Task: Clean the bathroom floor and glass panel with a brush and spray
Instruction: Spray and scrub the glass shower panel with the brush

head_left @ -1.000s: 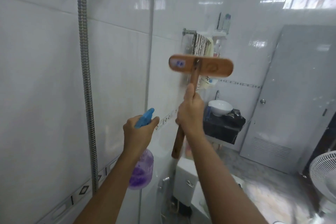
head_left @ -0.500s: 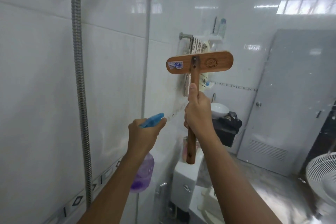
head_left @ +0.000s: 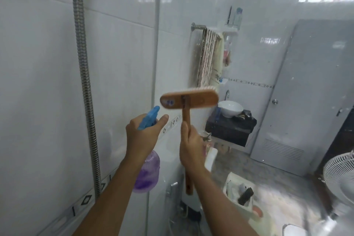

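My right hand (head_left: 191, 147) grips the wooden handle of a T-shaped scrub brush (head_left: 188, 99), whose head is held crosswise against the glass panel (head_left: 249, 34), bristles facing away from me. My left hand (head_left: 142, 136) holds a spray bottle (head_left: 146, 170) with a blue trigger head and purple liquid, just left of the brush, nozzle pointing up toward the glass. The bathroom floor (head_left: 283, 186) shows through the panel at lower right.
A metal shower hose (head_left: 84, 86) hangs down the tiled wall at left. Behind the glass are a towel on a rail (head_left: 208, 57), a white basin (head_left: 229, 108) on a dark counter, a toilet tank (head_left: 166, 180), a grey door (head_left: 310, 92) and a white fan (head_left: 341, 176).
The brush head has slid down the glass, from level with the towel to just above the basin. My right hand dropped with it; the left hand and bottle stayed roughly in place.
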The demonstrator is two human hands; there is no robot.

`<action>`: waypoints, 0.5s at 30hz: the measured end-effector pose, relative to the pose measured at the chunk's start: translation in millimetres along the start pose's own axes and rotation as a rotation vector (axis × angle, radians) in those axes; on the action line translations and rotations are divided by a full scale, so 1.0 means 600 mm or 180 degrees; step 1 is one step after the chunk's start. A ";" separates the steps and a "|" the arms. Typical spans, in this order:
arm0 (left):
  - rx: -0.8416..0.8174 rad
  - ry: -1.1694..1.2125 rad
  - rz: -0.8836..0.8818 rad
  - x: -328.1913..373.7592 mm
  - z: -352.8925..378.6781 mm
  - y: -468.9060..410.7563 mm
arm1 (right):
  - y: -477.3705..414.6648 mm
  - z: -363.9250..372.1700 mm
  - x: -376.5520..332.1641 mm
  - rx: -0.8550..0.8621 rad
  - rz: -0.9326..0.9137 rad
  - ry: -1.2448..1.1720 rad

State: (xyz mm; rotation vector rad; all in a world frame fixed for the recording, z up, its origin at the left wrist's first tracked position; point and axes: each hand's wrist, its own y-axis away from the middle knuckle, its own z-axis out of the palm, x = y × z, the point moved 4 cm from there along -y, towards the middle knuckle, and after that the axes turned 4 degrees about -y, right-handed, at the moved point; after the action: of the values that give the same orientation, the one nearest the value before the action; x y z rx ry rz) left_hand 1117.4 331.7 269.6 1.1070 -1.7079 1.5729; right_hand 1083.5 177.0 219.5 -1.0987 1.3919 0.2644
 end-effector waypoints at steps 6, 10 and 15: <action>-0.0056 -0.0012 0.0059 -0.008 0.004 0.013 | 0.130 0.041 0.142 -0.0103 0.0755 0.0097; -0.0145 0.0023 -0.0031 -0.012 0.001 0.015 | 0.054 0.011 0.034 0.0188 0.0191 -0.0135; -0.0252 0.0076 -0.0068 -0.005 0.014 0.028 | -0.060 -0.091 -0.124 0.0666 -0.0335 -0.0490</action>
State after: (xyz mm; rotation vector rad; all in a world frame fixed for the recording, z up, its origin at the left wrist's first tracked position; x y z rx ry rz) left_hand 1105.5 323.2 257.1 1.0597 -1.7219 1.4864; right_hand 1056.6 150.6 311.1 -0.9544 1.1922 0.1211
